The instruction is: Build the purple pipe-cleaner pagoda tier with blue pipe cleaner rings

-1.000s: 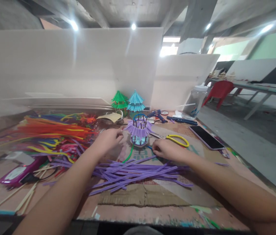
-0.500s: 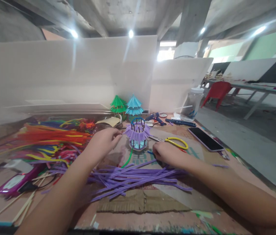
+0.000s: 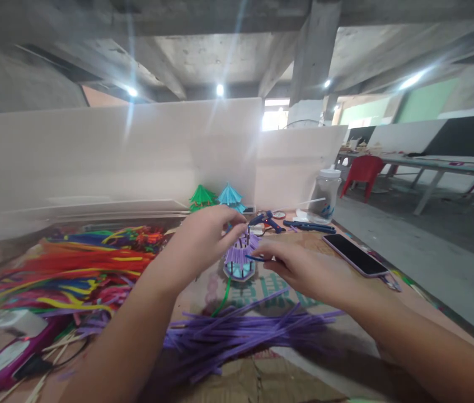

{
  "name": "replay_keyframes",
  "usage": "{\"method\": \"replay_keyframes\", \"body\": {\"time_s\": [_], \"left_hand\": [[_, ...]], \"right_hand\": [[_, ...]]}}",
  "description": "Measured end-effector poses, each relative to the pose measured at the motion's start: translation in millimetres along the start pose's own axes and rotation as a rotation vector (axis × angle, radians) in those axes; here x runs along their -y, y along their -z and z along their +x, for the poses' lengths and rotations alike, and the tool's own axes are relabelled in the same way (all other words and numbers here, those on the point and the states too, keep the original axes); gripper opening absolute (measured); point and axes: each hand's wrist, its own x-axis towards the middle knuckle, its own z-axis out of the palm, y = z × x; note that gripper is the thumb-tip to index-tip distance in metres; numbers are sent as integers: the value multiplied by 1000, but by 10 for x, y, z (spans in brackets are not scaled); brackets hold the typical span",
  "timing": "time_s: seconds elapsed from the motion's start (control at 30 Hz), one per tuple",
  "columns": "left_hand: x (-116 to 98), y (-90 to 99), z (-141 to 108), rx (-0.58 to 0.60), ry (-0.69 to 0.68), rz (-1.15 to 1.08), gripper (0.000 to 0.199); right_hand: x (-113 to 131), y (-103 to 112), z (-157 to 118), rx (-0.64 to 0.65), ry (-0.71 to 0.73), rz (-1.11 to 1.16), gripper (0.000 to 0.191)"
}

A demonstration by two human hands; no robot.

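Note:
A small round pavilion-like model (image 3: 240,256) with a purple fringe, dark posts and a light-blue base stands on the cardboard. My left hand (image 3: 207,238) reaches over its upper left side, thumb and fingers closed at the top ring, which they partly cover. Beside the model on the right, my right hand (image 3: 289,263) pinches a short dark-blue stick (image 3: 256,258) that points at the purple fringe. A green stem (image 3: 222,298) runs from the model's base toward a pile of purple pipe cleaners (image 3: 245,336) in front.
Colourful pipe cleaners (image 3: 89,257) lie at the left, by a magenta device (image 3: 10,355). Behind stand green (image 3: 202,195) and light-blue (image 3: 229,195) roofed models. A glue gun (image 3: 267,220), dark-blue cutter (image 3: 309,226), clear jar (image 3: 324,196) and phone (image 3: 354,254) are at the right.
My left hand has moved right, onto the model's top. My right hand has risen from the cardboard with the dark-blue stick to the model's side. The camera view has tilted up.

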Motion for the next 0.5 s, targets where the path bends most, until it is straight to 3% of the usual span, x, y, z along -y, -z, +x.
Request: {"method": "replay_keyframes", "body": {"time_s": [0.13, 0.23, 0.4, 0.5], "left_hand": [[-4, -125, -7, 22, -117, -35, 23], [121, -177, -51, -88, -126, -78, 20], [348, -167, -66, -163, -70, -116, 13], [417, -177, -28, -161, -7, -109, 15]], "right_hand": [[108, 248, 196, -180, 81, -69, 28], [212, 316, 365, -280, 123, -108, 21], [302, 172, 563, -403, 229, -279, 12], [236, 87, 597, -436, 199, -307, 12]]}}
